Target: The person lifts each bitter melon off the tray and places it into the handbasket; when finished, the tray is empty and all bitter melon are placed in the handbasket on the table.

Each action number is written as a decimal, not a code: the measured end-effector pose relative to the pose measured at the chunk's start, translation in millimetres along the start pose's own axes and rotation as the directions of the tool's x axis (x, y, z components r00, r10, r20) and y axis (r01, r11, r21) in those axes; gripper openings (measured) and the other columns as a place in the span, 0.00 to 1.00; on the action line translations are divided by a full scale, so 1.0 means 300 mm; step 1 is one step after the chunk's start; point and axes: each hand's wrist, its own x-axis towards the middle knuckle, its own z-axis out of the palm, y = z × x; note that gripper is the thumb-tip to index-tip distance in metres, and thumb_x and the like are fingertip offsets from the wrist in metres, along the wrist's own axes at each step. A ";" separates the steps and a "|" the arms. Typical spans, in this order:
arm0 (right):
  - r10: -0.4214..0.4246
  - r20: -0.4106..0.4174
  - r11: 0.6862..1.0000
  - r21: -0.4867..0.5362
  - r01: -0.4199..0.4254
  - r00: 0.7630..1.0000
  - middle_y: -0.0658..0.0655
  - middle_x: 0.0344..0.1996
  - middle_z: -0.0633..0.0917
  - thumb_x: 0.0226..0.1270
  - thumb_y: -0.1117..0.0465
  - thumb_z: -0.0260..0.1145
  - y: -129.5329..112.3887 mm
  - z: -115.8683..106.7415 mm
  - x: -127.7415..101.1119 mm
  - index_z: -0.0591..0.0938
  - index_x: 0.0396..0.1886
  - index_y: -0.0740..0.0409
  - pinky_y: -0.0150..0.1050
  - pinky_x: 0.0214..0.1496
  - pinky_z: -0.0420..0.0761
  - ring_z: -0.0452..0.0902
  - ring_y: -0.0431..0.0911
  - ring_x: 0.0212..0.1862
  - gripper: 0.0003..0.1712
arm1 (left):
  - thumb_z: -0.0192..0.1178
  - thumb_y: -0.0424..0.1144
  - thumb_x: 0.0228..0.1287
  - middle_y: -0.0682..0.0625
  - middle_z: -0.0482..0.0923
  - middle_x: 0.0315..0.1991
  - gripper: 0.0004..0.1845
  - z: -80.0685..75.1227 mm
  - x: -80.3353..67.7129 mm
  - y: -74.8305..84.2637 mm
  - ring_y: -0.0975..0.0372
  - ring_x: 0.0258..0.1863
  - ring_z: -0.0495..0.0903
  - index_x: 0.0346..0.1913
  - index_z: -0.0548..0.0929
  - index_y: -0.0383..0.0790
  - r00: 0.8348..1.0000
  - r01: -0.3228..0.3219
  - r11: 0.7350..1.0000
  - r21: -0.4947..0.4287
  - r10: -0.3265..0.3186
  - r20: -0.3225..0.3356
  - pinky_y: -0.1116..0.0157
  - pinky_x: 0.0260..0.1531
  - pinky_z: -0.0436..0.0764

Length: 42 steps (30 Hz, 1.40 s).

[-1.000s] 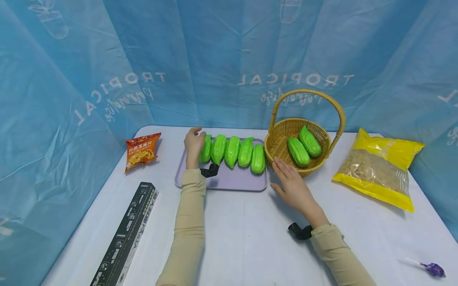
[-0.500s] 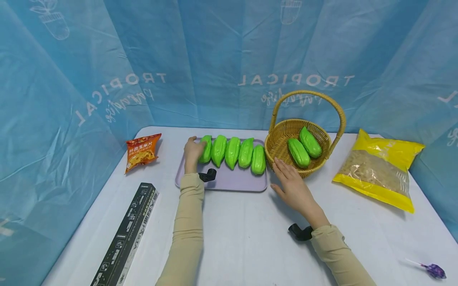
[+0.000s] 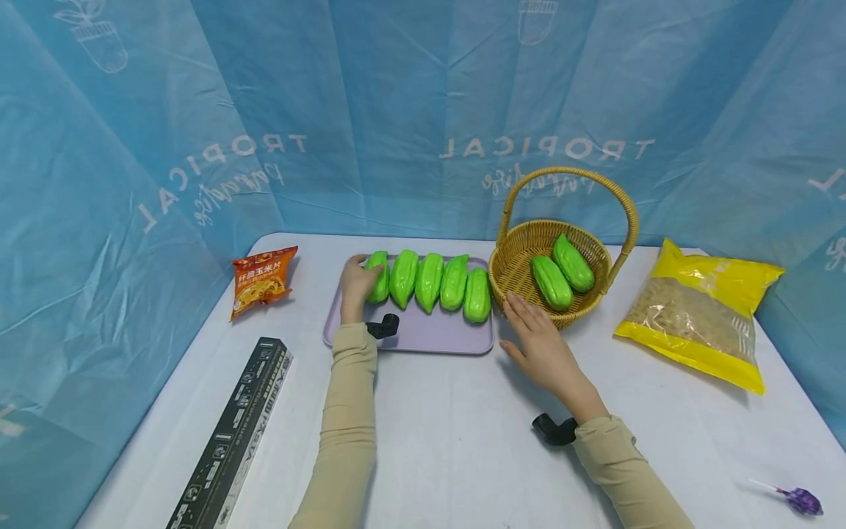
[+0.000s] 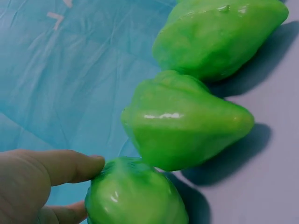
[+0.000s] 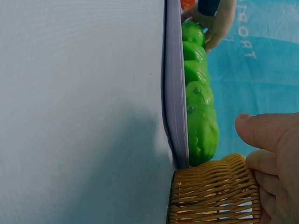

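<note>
In the head view a row of glossy green ridged fruits with pointed ends (image 3: 429,283) lies on a lilac tray (image 3: 423,339). My left hand (image 3: 358,285) holds the leftmost green fruit (image 3: 377,278). The left wrist view shows one fingertip (image 4: 97,161) against this green fruit (image 4: 138,196) and another finger behind it. Beside it lies the second fruit (image 4: 182,123). My right hand (image 3: 538,345) rests its straight fingers on the near left rim of a wicker basket (image 3: 512,275), thumb held apart. Inside the basket lie two more green fruits (image 3: 552,282).
An orange snack bag (image 3: 263,281) stands at the back left, with a long black pasta box (image 3: 231,433) in front of it. Right of the basket lies a yellow bag (image 3: 700,312). A purple lollipop (image 3: 803,501) lies at the front right. Blue cloth (image 3: 410,110) hangs behind the table.
My left hand has come down onto the leftmost green fruit, which has shifted slightly left, widening the gap to its neighbour. My right hand stays at the basket rim.
</note>
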 end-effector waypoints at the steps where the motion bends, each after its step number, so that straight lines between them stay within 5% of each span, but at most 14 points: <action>1: -0.001 0.000 1.000 0.000 0.001 1.000 0.64 0.73 0.62 0.68 0.55 0.65 0.000 0.000 0.000 0.63 0.72 0.67 0.55 0.75 0.57 0.57 0.59 0.74 0.39 | 0.56 0.41 0.69 0.35 0.66 0.69 0.30 -0.002 0.001 -0.002 0.45 0.67 0.67 0.71 0.64 0.33 1.000 0.011 1.000 -0.002 -0.011 -0.003 0.51 0.67 0.68; 6: -0.011 -0.010 1.000 -0.001 0.011 1.000 0.65 0.73 0.61 0.67 0.55 0.65 -0.002 -0.001 -0.001 0.63 0.72 0.68 0.56 0.75 0.57 0.57 0.60 0.74 0.39 | 0.53 0.42 0.69 0.34 0.66 0.68 0.31 -0.011 0.003 -0.007 0.45 0.66 0.68 0.71 0.64 0.35 0.999 0.042 0.999 -0.020 -0.042 -0.018 0.50 0.65 0.70; 13: -0.047 -0.074 0.999 -0.007 0.046 0.996 0.67 0.72 0.64 0.66 0.56 0.65 0.004 0.001 -0.003 0.65 0.70 0.69 0.57 0.73 0.59 0.60 0.61 0.72 0.38 | 0.51 0.40 0.68 0.33 0.68 0.66 0.31 -0.026 -0.005 0.016 0.45 0.64 0.71 0.72 0.61 0.34 1.000 -0.006 1.000 -0.028 0.006 0.000 0.50 0.63 0.73; 29: -0.005 0.007 1.000 -0.023 0.005 1.000 0.65 0.74 0.61 0.68 0.54 0.64 0.003 -0.006 0.006 0.62 0.72 0.67 0.55 0.75 0.56 0.56 0.59 0.74 0.39 | 0.54 0.39 0.68 0.34 0.71 0.63 0.32 -0.087 -0.065 0.156 0.45 0.60 0.74 0.73 0.61 0.36 0.988 -0.155 0.986 -0.058 0.156 0.009 0.50 0.57 0.78; 42: -0.004 0.006 1.000 -0.012 0.004 1.000 0.66 0.73 0.62 0.68 0.54 0.65 0.001 0.001 0.003 0.63 0.72 0.68 0.55 0.75 0.57 0.57 0.59 0.74 0.39 | 0.54 0.41 0.70 0.37 0.69 0.65 0.32 -0.054 -0.126 0.258 0.47 0.57 0.76 0.74 0.60 0.40 0.963 -0.248 0.967 -0.054 0.252 0.096 0.54 0.48 0.80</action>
